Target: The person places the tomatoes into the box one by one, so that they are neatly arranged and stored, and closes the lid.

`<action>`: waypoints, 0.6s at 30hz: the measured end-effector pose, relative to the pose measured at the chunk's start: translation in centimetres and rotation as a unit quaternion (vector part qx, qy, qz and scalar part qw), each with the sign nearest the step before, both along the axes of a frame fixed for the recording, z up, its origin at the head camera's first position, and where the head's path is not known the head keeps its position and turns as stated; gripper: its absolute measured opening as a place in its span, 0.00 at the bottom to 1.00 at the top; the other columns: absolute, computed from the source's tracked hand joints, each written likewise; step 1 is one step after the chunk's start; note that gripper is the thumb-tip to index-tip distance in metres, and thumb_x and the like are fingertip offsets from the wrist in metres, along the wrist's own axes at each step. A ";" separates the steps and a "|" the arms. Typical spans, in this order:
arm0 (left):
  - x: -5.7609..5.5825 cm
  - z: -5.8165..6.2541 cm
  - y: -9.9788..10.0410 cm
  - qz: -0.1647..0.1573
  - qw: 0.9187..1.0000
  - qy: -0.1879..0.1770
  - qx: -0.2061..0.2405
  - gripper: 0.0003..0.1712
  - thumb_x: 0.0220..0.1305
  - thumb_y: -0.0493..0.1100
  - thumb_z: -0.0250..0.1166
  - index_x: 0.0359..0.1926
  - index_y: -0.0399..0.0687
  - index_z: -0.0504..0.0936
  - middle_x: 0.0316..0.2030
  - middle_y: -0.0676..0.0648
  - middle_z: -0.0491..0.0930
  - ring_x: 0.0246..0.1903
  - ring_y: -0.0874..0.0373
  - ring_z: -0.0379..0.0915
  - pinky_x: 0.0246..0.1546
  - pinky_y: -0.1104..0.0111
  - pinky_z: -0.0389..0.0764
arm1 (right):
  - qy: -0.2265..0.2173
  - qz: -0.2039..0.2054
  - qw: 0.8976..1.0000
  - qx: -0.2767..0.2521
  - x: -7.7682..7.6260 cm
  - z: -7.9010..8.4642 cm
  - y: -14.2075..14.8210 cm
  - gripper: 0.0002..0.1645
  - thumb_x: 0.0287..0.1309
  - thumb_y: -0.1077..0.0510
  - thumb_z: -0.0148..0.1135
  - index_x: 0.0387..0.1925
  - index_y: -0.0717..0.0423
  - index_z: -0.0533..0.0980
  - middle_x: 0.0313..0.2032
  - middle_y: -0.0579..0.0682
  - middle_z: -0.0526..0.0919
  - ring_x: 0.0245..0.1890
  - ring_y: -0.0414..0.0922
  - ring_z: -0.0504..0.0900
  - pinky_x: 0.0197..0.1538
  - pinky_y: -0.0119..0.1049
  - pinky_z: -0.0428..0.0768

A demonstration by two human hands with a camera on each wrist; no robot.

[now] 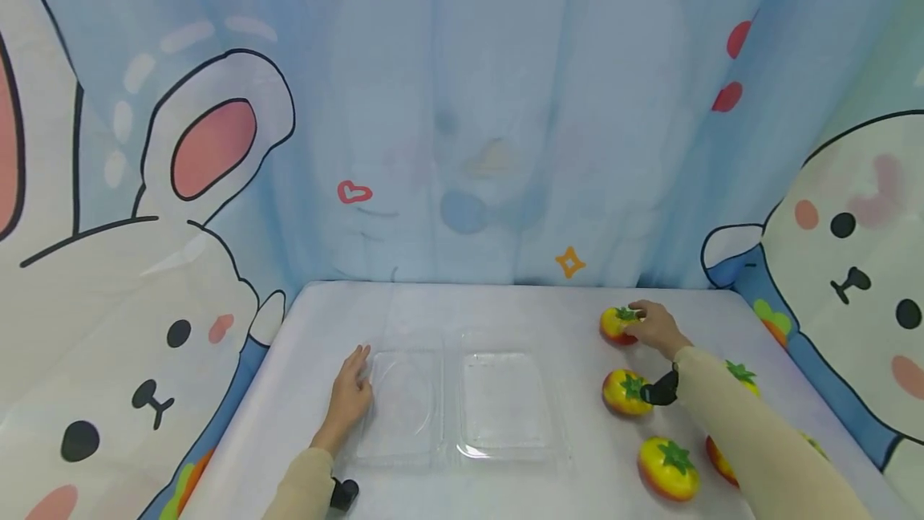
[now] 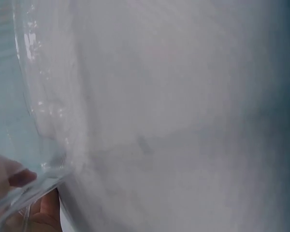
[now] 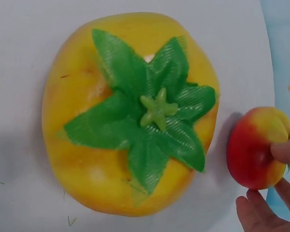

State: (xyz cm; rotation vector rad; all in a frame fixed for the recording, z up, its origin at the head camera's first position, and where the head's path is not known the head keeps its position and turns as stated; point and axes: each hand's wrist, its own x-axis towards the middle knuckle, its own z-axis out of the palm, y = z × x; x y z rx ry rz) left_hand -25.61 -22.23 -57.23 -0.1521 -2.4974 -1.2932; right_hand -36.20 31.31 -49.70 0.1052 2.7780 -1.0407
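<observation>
My right hand (image 1: 658,327) holds a toy persimmon (image 1: 615,329), yellow and red with green leaves, at the far right of the table. In the right wrist view the thumb and fingers stand around this red-sided persimmon (image 3: 255,145), low over the white cloth. A second persimmon (image 3: 77,159) looms large below that wrist. An unfolded clear plastic clamshell box (image 1: 451,432) lies flat in the middle, its two halves side by side. My left hand (image 1: 350,400) grips its left edge; the left wrist view shows fingers (image 2: 47,212) on both sides of the plastic rim.
More toy persimmons lie on the right: one (image 1: 622,393) nearer than the held one, another (image 1: 660,476) at the front, others partly behind the right sleeve (image 1: 758,432). A blue curtain (image 1: 491,103) with cartoon animals hangs behind the white table (image 1: 498,311).
</observation>
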 end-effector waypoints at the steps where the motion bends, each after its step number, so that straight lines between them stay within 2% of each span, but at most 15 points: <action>1: 0.0 0.0 0.0 0.001 1.000 -0.001 0.003 0.35 0.55 0.20 0.50 0.67 0.27 0.66 0.67 0.25 0.60 0.60 0.30 0.68 0.58 0.47 0.76 | -0.003 -0.004 1.000 -0.006 0.0 0.1 0.0 0.39 0.60 0.61 0.58 0.66 0.78 0.55 0.61 0.80 0.59 0.57 0.71 0.65 0.63 0.63 0.71; 6: 0.0 -0.1 -0.1 0.004 1.000 -0.008 0.021 0.34 0.56 0.21 0.49 0.67 0.28 0.65 0.68 0.27 0.60 0.61 0.31 0.67 0.59 0.48 0.75 | -0.038 -0.021 0.999 -0.033 0.4 0.5 0.0 0.43 0.58 0.56 0.63 0.66 0.76 0.57 0.60 0.79 0.62 0.55 0.69 0.69 0.59 0.60 0.77; 13: 0.3 -0.1 0.1 0.001 0.999 -0.009 0.035 0.34 0.56 0.19 0.49 0.67 0.27 0.66 0.68 0.27 0.60 0.62 0.29 0.65 0.59 0.46 0.75 | -0.067 -0.012 0.993 -0.096 0.4 -0.5 -0.3 0.36 0.69 0.54 0.48 0.69 0.72 0.55 0.63 0.78 0.59 0.61 0.70 0.65 0.58 0.60 0.77; 18: 0.0 0.1 0.0 0.004 0.999 -0.025 0.043 0.33 0.56 0.20 0.49 0.66 0.26 0.66 0.69 0.28 0.59 0.63 0.30 0.64 0.60 0.46 0.74 | -0.070 0.004 0.992 -0.102 0.2 -0.5 -0.7 0.34 0.68 0.57 0.50 0.68 0.72 0.56 0.61 0.78 0.61 0.57 0.68 0.70 0.55 0.56 0.81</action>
